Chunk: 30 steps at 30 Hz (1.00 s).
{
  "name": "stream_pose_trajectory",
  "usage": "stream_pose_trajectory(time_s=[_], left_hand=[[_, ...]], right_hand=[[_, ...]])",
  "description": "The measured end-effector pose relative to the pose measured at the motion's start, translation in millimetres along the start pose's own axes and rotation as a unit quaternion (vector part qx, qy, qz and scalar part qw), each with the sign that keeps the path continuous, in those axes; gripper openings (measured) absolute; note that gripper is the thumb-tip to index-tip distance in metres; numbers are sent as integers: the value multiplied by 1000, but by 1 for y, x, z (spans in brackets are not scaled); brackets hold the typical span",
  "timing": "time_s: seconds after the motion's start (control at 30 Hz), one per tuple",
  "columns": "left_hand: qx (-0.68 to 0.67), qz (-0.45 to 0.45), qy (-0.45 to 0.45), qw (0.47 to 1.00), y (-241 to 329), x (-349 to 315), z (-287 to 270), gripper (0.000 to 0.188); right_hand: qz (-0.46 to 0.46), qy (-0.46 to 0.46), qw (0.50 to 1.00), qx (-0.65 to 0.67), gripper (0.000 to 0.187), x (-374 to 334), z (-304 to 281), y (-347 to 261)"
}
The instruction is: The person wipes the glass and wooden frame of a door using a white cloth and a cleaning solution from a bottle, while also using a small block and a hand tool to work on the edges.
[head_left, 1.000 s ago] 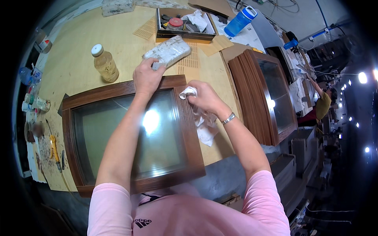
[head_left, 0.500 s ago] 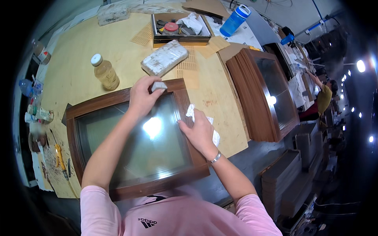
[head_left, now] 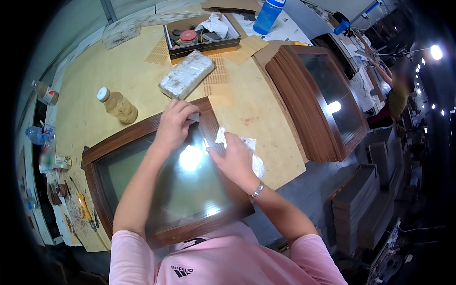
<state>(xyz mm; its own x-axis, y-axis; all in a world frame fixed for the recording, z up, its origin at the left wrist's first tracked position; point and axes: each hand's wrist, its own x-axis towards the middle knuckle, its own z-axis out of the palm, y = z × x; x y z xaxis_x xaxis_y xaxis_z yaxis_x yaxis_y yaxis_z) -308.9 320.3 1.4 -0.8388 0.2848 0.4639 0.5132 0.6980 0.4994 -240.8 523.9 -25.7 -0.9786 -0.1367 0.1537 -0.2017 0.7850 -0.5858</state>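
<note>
A brown wood-framed glass panel lies on the table in front of me. At its far right corner my left hand is closed round a small grey block, held at the inner edge of the frame. The fingers partly cover the block. My right hand rests over the panel's right side, its thumb toward the glass. Crumpled white tissue is in this hand and sticks out on both sides of the fingers. A bracelet circles the right wrist.
Beyond the panel lie a wrapped white block, a bottle of yellowish liquid and a tool box. A blue bottle stands farther back. Stacked brown frames are at right, a yellow-handled tool at left. Another person works far right.
The view has shifted and turned slightly. My left hand has moved a little toward the inner corner of the frame, covering more of the grey block. My right hand still holds the tissue.
</note>
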Motion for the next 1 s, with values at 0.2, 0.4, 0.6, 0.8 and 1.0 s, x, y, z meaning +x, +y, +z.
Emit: stream_pose_trajectory(time_s=[0.2, 0.4, 0.6, 0.8, 1.0], left_hand=[[5, -25, -77, 997, 4, 1, -8, 35], [55, -21, -116, 991, 10, 11, -13, 39], [44, 18, -46, 998, 11, 11, -6, 38], [82, 52, -15, 995, 7, 8, -2, 37], [106, 58, 6, 993, 10, 7, 5, 38]], right_hand=[[-17, 5, 1000, -24, 54, 1, -2, 6], [-4, -6, 1000, -16, 55, 2, -3, 4], [-1, -4, 1000, -7, 55, 1, -4, 3], [1, 0, 1000, -11, 54, 1, -2, 4], [5, -6, 1000, -10, 54, 1, -2, 5]])
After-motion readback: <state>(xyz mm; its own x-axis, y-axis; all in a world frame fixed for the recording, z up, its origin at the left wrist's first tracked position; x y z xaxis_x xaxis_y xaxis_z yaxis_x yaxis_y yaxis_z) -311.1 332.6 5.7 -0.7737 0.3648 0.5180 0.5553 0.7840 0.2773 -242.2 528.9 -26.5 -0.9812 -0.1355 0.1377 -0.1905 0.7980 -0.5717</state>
